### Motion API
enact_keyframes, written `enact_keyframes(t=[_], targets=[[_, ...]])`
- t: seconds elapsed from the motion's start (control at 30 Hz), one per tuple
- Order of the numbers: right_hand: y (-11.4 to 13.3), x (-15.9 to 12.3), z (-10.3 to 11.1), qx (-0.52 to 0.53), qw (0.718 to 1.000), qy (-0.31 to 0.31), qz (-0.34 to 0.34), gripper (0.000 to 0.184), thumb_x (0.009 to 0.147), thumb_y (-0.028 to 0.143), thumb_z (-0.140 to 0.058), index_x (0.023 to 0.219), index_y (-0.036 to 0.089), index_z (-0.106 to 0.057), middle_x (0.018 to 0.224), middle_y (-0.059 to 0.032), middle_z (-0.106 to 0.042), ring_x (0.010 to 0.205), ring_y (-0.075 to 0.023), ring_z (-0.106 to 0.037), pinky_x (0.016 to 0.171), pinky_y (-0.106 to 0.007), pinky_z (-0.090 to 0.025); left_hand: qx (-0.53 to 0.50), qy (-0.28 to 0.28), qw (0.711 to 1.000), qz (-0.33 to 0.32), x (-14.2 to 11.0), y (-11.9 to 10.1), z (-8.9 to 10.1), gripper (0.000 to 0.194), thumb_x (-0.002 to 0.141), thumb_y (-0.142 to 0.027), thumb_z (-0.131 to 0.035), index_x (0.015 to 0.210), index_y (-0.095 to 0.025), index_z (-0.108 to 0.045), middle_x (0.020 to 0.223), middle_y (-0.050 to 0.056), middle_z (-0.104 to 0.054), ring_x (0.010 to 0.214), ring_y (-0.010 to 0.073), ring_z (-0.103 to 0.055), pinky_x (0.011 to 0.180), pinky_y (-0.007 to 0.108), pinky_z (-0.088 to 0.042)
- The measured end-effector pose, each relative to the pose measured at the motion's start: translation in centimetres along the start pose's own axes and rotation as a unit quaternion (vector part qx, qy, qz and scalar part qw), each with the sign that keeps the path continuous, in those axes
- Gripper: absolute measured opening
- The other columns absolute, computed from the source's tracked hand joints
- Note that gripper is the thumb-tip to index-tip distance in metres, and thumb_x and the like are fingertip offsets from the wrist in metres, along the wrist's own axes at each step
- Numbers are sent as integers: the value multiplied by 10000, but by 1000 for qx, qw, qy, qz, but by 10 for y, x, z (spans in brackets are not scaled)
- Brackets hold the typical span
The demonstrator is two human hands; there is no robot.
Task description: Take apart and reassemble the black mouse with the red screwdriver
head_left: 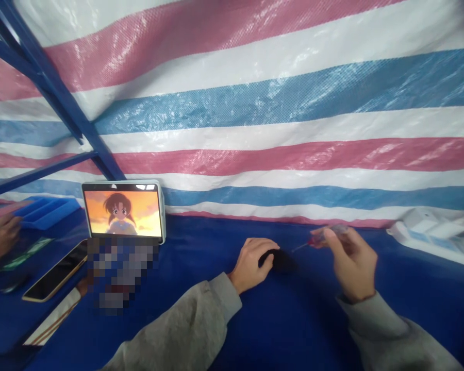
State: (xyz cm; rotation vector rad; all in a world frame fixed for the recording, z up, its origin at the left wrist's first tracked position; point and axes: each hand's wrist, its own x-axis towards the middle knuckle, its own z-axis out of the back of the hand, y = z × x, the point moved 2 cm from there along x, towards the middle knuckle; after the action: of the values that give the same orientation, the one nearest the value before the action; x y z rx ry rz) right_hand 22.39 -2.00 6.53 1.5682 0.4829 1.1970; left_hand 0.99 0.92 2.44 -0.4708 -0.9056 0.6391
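My left hand (253, 264) is closed around one end of a dark, rounded object (284, 261) that rests on the blue table; its shape resembles a computer mouse, but blur hides the details. To the right, my right hand (353, 263) grips a screwdriver (317, 239) by its clear and red handle. The thin shaft points left and down, and its tip is close to the dark object's right side. Whether the tip touches it I cannot tell.
A tablet (123, 211) playing a cartoon stands behind a pixelated patch. Leftward lie a phone (58, 270) and a blue compartment tray (50, 214), with another person's hand (0, 239) beside it. A striped sleeve (56, 317) reaches in below. White packaging (429, 232) sits at right, before the striped tarp (278, 108).
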Motion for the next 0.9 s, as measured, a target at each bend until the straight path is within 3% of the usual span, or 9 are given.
enact_keyframes(t=[0.1,0.23,0.37,0.53,0.9], targets=[[8,6,0,-39,996,-52,57,230,858,428,-672,889,201,-677,798,-49,-729,661,-178,-691,689,-327,-591,28,57,998,-20,0,-1,-3,287,941,-179,-516,1183,-225,-664,1249,72,-670,1155,223,-619,1032,414,-394],[6,0,2,-76,990,-81,89,242,868,446,-649,900,207,-673,803,-55,-731,662,-195,-689,709,-356,-585,84,92,992,-10,-1,0,-6,298,964,-327,-577,1243,-261,-660,1279,88,-646,1153,253,-605,1040,453,-369],[-2,-5,3,-127,987,-36,88,259,886,461,-618,928,214,-680,827,-55,-745,681,-207,-713,740,-359,-581,103,100,990,-12,-1,1,-9,349,969,-408,-589,1290,-279,-634,1298,88,-632,1172,256,-590,1030,447,-385],[2,-5,1,-207,969,17,136,261,908,463,-583,919,223,-685,812,-37,-757,697,-200,-730,743,-320,-554,115,98,988,-27,-1,3,-10,362,976,-443,-564,1286,-270,-634,1302,84,-629,1188,253,-579,1022,437,-401],[1,-9,-3,-237,955,38,177,280,931,456,-555,1008,212,-669,836,-42,-779,711,-199,-750,722,-298,-564,117,82,989,-46,-1,4,-11,372,963,-452,-577,1268,-251,-647,1282,83,-639,1172,248,-592,1029,427,-429]])
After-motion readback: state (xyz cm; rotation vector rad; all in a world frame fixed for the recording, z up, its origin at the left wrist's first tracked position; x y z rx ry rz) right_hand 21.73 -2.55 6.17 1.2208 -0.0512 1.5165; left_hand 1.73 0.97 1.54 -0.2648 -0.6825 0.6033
